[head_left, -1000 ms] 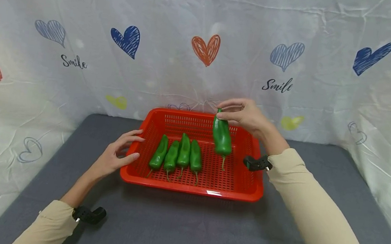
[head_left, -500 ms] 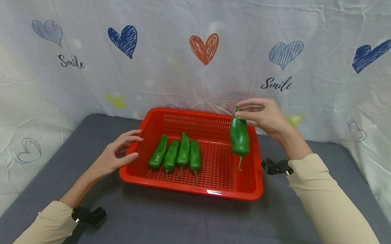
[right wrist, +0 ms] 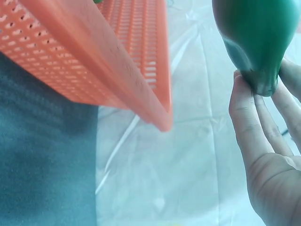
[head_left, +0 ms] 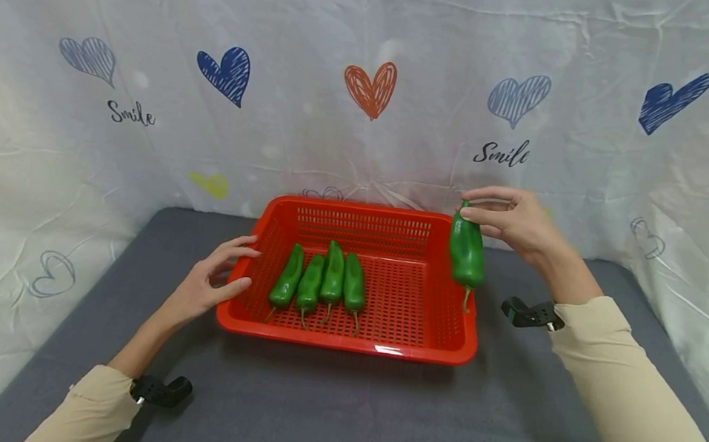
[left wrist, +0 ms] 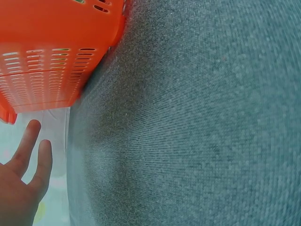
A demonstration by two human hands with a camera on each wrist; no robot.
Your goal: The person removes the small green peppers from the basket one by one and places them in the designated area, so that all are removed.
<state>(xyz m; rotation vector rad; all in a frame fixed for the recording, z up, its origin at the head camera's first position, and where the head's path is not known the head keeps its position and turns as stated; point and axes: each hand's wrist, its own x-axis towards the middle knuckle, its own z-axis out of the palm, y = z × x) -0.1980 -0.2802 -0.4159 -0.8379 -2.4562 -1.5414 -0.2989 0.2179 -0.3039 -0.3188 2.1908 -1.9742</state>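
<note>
I have a red basket [head_left: 345, 343] in the middle of the frame, set on a grey worktop [head_left: 328, 419]. A white sheet [head_left: 433, 30] printed with hearts and words fills the upper part and both side edges. The right hand [head_left: 516, 218], right of centre, has a narrow grip, pinching a green pepper [head_left: 467, 254] by its tip, so the stem end hangs downward. From overhead this pepper covers part of the basket's upper right rim, and the rim is the nearest thing in its way. The left hand [head_left: 205, 283], left of centre, has a wide grip, its fingers spread at the basket's left rim; I cannot tell whether they touch it. Each wrist wears a black band, and I see beige sleeves at the lower left and lower right.

My right wrist view shows what the head view hides: a strip of sheet between the pepper at the upper right and the basket at the upper left, with fingers on both sides of the tip. The left wrist view gives me the slotted outer wall at the upper left and only two fingers at the lower left.

I count five peppers: one held and four loose peppers [head_left: 332, 281] side by side in the basket's left half; one basket, two hands, two "Smile" words
</note>
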